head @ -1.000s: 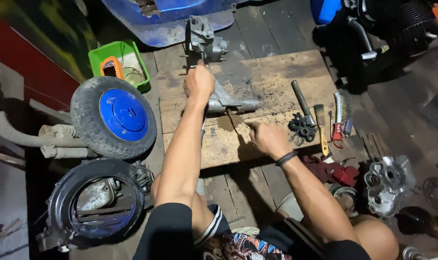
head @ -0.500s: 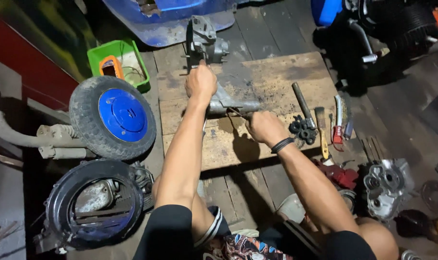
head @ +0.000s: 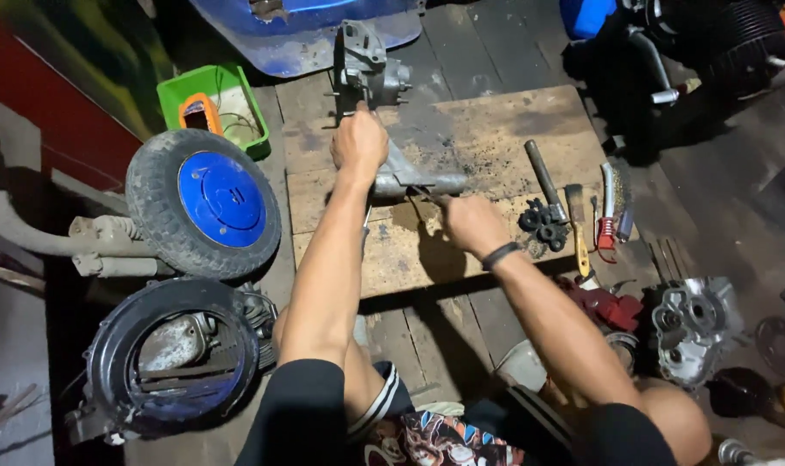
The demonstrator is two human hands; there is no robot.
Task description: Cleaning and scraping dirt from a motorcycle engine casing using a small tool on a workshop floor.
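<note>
Metal casing (head: 409,177): gripped by left hand (head: 359,143) (fist closed).
Right hand (head: 468,224): pinched thin tool (head: 420,193), beside that grip.
Risk: tool could slip, jabbing fingers.

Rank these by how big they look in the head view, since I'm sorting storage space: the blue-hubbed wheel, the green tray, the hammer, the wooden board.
1. wooden board
2. blue-hubbed wheel
3. green tray
4. hammer

All lie on the floor at about the same distance, so the order looks dependable.
</note>
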